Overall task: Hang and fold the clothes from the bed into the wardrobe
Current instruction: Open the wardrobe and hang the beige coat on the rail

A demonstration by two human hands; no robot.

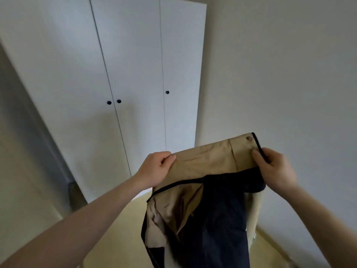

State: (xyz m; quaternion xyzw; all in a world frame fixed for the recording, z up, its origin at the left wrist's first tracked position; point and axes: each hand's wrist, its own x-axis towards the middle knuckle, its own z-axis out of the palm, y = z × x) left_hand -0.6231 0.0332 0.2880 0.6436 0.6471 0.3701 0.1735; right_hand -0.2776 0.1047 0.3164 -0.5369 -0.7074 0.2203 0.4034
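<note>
I hold a pair of dark navy trousers point(216, 219) up in front of me, the tan inner waistband lining turned toward me. My left hand point(156, 169) pinches the waistband's left end. My right hand point(274, 167) grips its right end, thumb just below a metal button. The legs hang down toward the floor. Ahead stands the white wardrobe point(135, 74), all three doors closed, each with a small dark knob. The bed is out of view.
A plain light wall point(280, 74) runs along the right. A grey door or panel edge point(29, 122) stands at the left. Pale wooden floor point(125, 229) lies below, with a light-coloured object partly hidden behind the trousers at the lower right.
</note>
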